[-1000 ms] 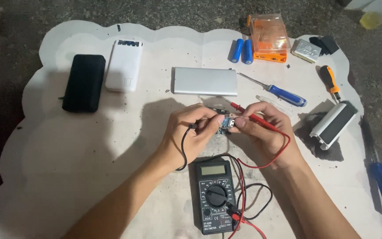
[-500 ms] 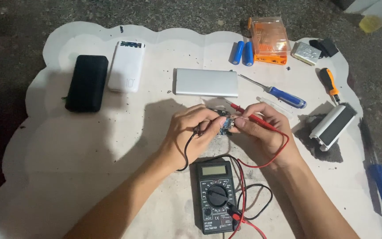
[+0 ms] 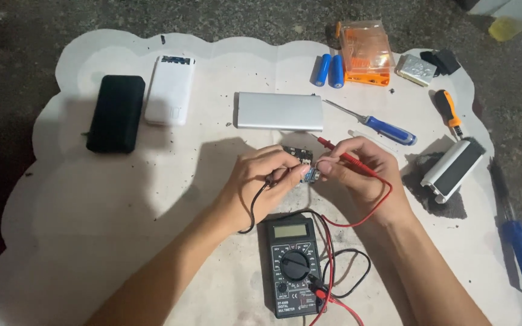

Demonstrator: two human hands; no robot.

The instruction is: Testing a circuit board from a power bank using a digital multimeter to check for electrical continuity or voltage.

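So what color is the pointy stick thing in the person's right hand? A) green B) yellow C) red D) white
C: the right hand pinches a red probe, and its red wire loops down to the black multimeter. The left hand holds the black wire against the small circuit board.

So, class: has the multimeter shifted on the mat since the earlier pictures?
No. The multimeter lies in the same spot below the silver power bank, between the person's forearms, as before.
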